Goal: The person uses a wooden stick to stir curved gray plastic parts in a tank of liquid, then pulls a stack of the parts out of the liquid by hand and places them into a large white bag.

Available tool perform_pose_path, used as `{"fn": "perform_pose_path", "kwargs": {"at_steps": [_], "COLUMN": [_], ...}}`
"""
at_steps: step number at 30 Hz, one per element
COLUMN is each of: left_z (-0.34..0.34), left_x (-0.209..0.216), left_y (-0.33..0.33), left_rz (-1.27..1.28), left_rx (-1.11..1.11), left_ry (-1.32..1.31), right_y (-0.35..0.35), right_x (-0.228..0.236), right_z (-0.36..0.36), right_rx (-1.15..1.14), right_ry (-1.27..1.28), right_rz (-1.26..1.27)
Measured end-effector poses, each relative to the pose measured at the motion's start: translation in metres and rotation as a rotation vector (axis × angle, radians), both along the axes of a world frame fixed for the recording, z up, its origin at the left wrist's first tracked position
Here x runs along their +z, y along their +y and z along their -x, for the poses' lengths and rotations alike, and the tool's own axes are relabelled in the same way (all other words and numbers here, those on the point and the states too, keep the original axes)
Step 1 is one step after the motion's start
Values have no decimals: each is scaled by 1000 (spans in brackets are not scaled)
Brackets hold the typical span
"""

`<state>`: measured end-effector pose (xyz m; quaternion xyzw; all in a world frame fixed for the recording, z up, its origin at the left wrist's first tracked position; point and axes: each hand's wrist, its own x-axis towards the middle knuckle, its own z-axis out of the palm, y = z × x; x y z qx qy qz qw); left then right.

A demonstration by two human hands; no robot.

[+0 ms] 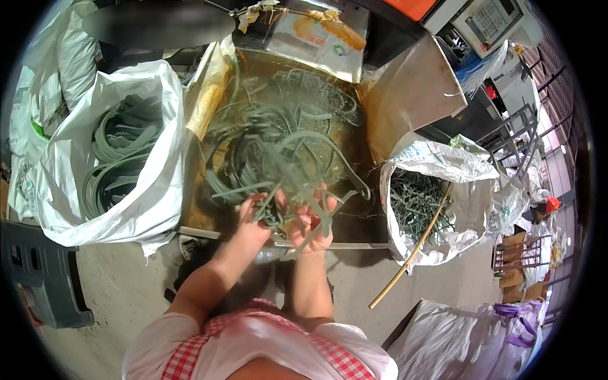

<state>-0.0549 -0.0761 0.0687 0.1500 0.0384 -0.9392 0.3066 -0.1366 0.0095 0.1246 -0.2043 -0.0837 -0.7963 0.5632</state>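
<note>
A tangled heap of long, flat grey-green strips (247, 142) lies in a wide brown-stained tray (351, 221) in front of me. At the tray's near edge my left hand (254, 214) is closed round a bunch of these strips. Beside it, my right hand (315, 223) has its fingers curled about several more strips, whose ends stick out past the palm. The strips loop up and away from both hands into the heap. Some fingertips are hidden behind the strips, and the heap's middle is partly smeared by motion.
To the left stands a white woven sack (161, 209) with coiled strips inside. On the right, another white sack (472, 190) holds small dark-green pieces, with a bamboo stick (405, 269) slanting out. A cardboard sheet (405, 95) borders the tray. A grey plastic stool (47, 278) is at lower left.
</note>
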Motion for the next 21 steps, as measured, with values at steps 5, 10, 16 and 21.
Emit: {"fn": "perform_pose_path", "kwargs": {"at_steps": [5, 10, 16, 21], "left_z": [-5, -14, -34, -26], "left_x": [19, -22, -10, 9], "left_y": [19, -7, -30, -25], "left_rz": [-299, -36, 1, 302], "left_rx": [-95, -30, 21, 144], "left_ry": [36, -3, -358, -649], "right_y": [-26, -15, 26, 20], "right_x": [16, 31, -6, -11], "right_z": [23, 28, 93, 130], "right_rx": [-283, -107, 106, 203], "right_ry": [433, 15, 500, 1764], "right_rz": [167, 10, -617, -1034]}}
